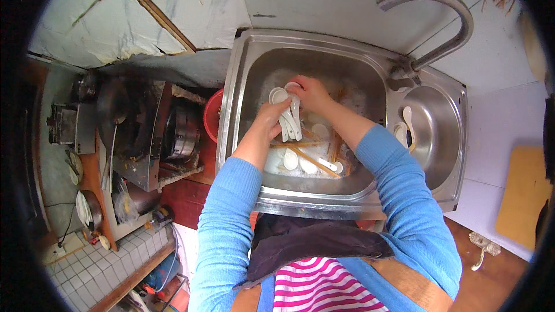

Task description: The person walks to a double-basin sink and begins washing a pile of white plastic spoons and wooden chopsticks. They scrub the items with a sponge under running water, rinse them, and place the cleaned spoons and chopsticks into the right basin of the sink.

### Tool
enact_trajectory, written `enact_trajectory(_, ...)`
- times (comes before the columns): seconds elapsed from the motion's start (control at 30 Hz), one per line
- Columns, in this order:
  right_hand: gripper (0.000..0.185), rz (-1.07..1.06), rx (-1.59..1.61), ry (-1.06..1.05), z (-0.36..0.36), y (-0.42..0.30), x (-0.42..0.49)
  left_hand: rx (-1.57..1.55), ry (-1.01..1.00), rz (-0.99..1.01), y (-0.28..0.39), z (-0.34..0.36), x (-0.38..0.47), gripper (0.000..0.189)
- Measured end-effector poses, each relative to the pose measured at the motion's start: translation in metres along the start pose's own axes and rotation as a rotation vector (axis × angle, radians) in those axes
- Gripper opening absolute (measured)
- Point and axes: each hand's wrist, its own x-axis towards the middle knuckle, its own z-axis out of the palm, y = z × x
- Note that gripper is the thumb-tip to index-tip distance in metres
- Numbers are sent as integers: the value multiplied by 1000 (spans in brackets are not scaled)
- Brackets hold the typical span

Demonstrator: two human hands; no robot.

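Note:
Over the large basin of the stainless steel sink (299, 206), my left hand (266, 117) grips several white soup spoons (287, 122) in a bunch, bowls up and handles down. My right hand (310, 91) has its fingers on the bowl of a white spoon (293, 85) at the top of this bunch. Below my hands, wooden chopsticks (318, 164) lie crossed in sudsy water (277, 167). More white spoons (291, 160) rest among them, partly under the foam.
A curved metal faucet (466, 21) rises behind the sink. The small right basin (438, 138) holds white spoons (407, 119). Left of the sink stand a red plastic basin (212, 115) and a blackened stove (134, 138) with a metal pot (180, 134). A yellow board (522, 195) leans at the right.

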Motion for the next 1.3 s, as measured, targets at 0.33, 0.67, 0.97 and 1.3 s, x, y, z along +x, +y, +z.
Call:
enact_trajectory(0.33,36,-26,237,34,3,18,25,171,214,127,7,-14,-12,36)
enact_trajectory(0.67,47,-98,428,-374,19,-9,16,161,186,201,9,-16,-14,40)
enact_trajectory(0.97,20,-221,-727,-44,15,-13,15,160,156,90,0,-8,-15,38)
enact_trajectory(1.3,29,-442,-816,-34,21,73,14,-217,-178,6,11,-21,-35,39)
